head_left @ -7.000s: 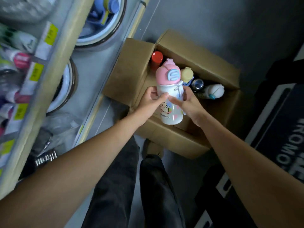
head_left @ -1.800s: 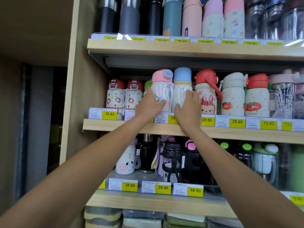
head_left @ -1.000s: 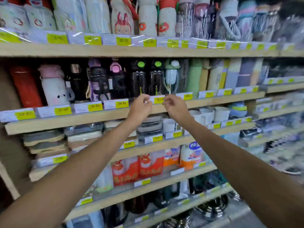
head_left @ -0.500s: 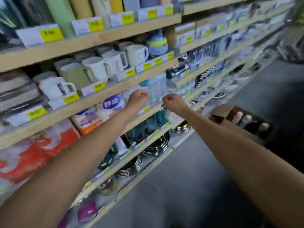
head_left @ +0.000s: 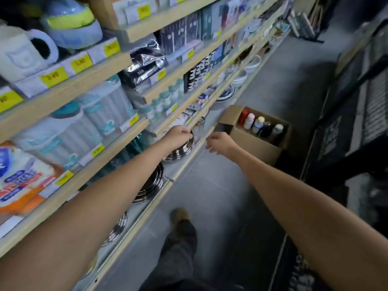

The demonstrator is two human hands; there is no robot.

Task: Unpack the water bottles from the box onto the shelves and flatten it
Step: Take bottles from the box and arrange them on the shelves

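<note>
Both hands have dropped away from the bottle shelf and the gaze has swung down the aisle, so the box (head_left: 253, 143) sits closer than it did half a second ago. In the head view, the left hand (head_left: 178, 135) hangs in front of the stacked steel bowls (head_left: 182, 149) on the lowest of the shelves (head_left: 69, 90), with its fingers loosely curled and holding nothing. The right hand (head_left: 220, 142), just beside it over the grey floor (head_left: 220, 185), is also loosely curled and empty. The cardboard box stands on the floor at the foot of the shelves, ahead of the right hand and apart from it. Its flaps are open and a row of water bottles (head_left: 258, 125) stands upright inside. The step in hand looks like the return trip for another bottle. The next move calls for stepping closer, bending down and reaching into the open top to grip one bottle by its body. Flattening must wait until the box is empty.
</note>
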